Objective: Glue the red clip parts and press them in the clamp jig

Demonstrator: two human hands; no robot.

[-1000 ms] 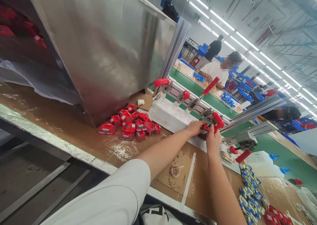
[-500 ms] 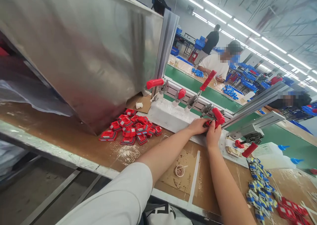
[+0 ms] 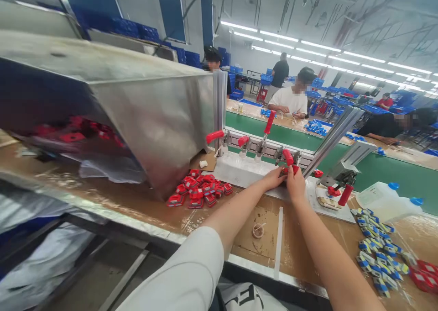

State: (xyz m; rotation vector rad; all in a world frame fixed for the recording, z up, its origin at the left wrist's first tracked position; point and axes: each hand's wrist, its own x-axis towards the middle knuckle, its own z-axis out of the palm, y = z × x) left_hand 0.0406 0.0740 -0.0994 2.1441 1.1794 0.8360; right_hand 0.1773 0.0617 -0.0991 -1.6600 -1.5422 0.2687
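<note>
both hands meet at a red clamp near the surface's far edge, left hand apparently pinching a small red part, right hand fingers closed on it too, red parts pile well left

I note bright overhead strip lights, glare on the steel hopper, wide-angle bending at edges.

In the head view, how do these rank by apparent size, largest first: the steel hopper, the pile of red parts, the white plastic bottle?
1. Steel hopper, by far the largest.
2. Pile of red parts.
3. White plastic bottle, close to the pile in apparent size, so their order is unsure.
</note>
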